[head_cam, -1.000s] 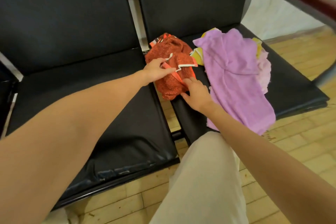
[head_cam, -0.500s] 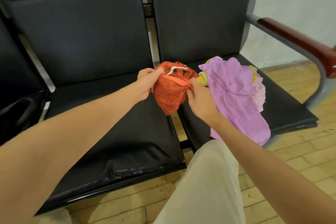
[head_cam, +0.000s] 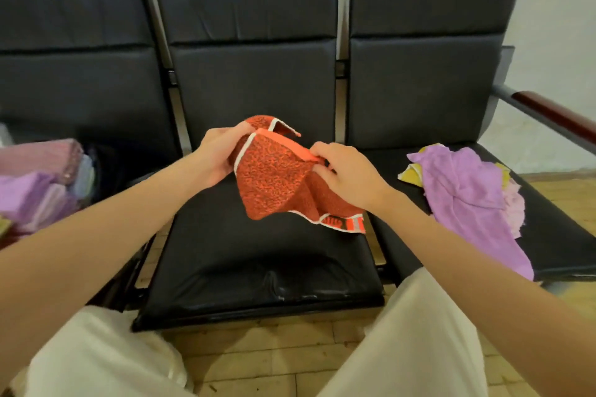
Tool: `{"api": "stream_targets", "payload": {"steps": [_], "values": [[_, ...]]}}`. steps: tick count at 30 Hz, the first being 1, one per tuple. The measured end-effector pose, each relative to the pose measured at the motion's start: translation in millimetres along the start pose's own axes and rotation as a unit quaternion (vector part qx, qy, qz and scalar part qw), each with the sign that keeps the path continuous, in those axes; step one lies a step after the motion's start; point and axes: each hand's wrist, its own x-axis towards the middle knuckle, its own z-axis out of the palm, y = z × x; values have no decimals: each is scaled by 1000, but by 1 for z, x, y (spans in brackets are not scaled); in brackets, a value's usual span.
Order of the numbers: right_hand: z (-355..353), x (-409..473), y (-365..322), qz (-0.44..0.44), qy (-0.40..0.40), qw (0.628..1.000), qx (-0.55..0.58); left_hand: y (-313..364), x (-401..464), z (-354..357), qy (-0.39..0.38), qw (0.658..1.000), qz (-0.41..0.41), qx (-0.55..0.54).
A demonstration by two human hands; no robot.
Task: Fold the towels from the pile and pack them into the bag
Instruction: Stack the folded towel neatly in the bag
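Both hands' orange towel (head_cam: 277,177) now lifted.

Bare forearms, sleeveless to view, cream trousers (head_cam: 406,342)

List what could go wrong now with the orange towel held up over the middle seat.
The orange towel is bunched between the left hand and right hand, so it may fold crooked. The purple towel droops over the right seat's front edge and could slide to the floor.
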Motion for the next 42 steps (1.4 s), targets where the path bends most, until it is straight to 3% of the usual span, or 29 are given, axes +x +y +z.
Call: {"api": "stream_targets", "payload": {"steps": [7,10,13,18,21,25,30,33,35,37,38,42], "values": [[16,-12,-7,-68,-93,981,-158,-15,-23,-57,5,975,73,209],[25,-22,0,-101,-114,969,-195,-22,-34,-63,-18,971,76,224],[29,-23,-1,-69,-150,964,-207,-25,-43,-61,-59,978,60,192],[32,-19,-16,12,-88,994,-57,-26,-50,-58,-122,981,32,145],[34,-17,-29,9,-59,997,43,-26,-54,-57,-146,979,22,137],[49,-14,-41,-27,-50,997,55,-24,-59,-58,-161,979,17,122],[61,-11,-52,-52,15,993,103,-24,-64,-59,-186,975,4,118],[57,-7,-54,-44,39,988,143,-29,-65,-63,-163,980,-3,115],[47,-3,-59,-6,57,980,190,-38,-62,-65,-93,974,62,196],[37,0,-63,19,76,970,232,-48,-62,-63,-1,924,183,337],[34,1,-64,22,82,967,239,-50,-65,-59,21,911,223,346],[27,1,-63,31,79,972,220,-56,-82,-42,-64,937,224,260]]}}
